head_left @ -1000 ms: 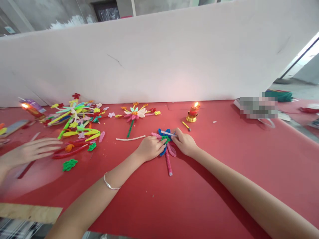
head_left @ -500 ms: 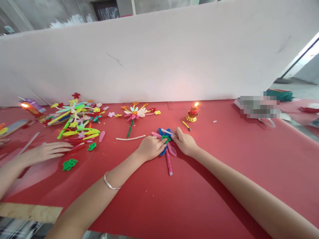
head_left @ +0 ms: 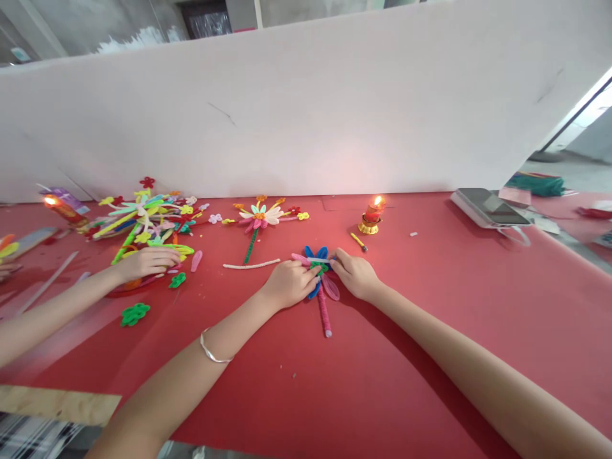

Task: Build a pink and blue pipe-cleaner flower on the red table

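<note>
White stick less slanted over flower

My forearms slant up into the feed from lower left and lower right, converging ahead. I have the left hand palm down, fingers bent and bunched; just apart from it, my right hand curls inward, fingertips pinched.

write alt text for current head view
The left hand touches a blue, pink, green fuzzy flower on a red table; the right hand holds a thin whitish stick over it. A lit red candle stands beyond; at left, another person's hand is over colourful fuzzy pieces.
</note>
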`<state>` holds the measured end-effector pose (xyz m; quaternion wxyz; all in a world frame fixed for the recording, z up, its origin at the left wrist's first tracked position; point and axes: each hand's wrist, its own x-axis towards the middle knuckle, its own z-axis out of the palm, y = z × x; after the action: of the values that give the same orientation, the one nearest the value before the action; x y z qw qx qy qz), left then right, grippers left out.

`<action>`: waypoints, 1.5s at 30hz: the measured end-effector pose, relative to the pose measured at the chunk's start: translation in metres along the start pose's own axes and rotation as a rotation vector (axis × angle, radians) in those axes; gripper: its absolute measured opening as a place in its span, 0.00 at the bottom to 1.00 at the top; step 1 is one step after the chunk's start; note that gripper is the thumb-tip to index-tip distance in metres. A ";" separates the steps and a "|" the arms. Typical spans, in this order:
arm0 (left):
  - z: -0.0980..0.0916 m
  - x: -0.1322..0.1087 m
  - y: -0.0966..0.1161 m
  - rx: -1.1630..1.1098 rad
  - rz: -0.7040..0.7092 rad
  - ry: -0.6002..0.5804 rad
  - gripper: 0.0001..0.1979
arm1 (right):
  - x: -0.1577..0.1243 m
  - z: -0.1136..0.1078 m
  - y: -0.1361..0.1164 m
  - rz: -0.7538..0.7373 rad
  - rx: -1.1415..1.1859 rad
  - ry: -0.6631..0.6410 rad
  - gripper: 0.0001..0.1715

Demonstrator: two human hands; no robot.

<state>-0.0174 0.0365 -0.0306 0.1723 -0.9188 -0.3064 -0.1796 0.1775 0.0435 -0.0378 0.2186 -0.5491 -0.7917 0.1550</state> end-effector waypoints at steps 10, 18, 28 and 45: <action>0.001 -0.001 0.000 -0.002 -0.015 -0.023 0.16 | 0.001 0.007 0.007 0.002 0.048 0.043 0.10; 0.002 -0.001 0.000 -0.003 -0.017 -0.021 0.16 | 0.001 0.004 0.004 0.020 0.076 0.042 0.11; 0.001 -0.001 0.001 -0.003 -0.024 -0.034 0.17 | 0.001 0.002 0.004 0.012 0.058 0.029 0.17; 0.001 -0.001 0.000 0.004 -0.015 -0.029 0.16 | 0.001 0.005 0.006 0.021 0.109 0.057 0.10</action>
<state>-0.0177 0.0367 -0.0315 0.1683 -0.9186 -0.3163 -0.1670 0.1789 0.0465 -0.0447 0.2689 -0.5487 -0.7698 0.1843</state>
